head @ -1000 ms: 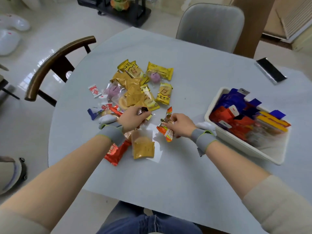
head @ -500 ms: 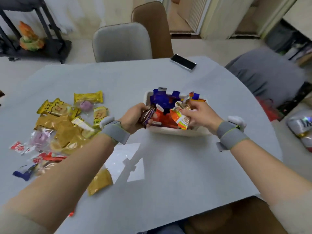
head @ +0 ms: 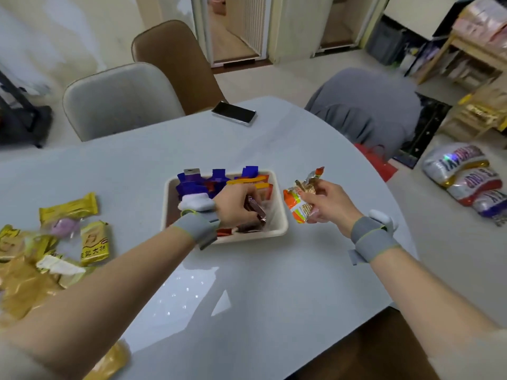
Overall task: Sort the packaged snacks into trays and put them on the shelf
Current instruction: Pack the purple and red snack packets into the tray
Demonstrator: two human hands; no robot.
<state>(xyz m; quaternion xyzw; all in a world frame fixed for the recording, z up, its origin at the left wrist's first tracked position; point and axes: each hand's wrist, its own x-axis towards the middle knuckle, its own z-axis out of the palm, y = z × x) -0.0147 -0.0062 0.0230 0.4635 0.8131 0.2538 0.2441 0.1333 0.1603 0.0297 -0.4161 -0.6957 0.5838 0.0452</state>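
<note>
A cream tray (head: 277, 231) sits mid-table, holding blue, red and orange snack packets (head: 216, 181). My left hand (head: 234, 205) is inside the tray, fingers curled round a small dark brown bar (head: 256, 211). Just right of the tray, my right hand (head: 329, 200) grips orange snack packets (head: 297, 205) above the table. A pile of yellow and gold snack packets (head: 68, 231) lies at the left of the table, partly under my left forearm.
A black phone (head: 233, 113) lies at the table's far edge. A grey chair (head: 118, 100) and a brown chair (head: 175, 61) stand behind the table. A grey cushioned seat (head: 367, 105), foil bags (head: 466, 176) on the floor and a wooden shelf (head: 477, 64) are to the right.
Both hands carried their packets from the pile to the tray. My left hand has gone down into the tray with the brown bar; my right hand moved to the tray's right side.
</note>
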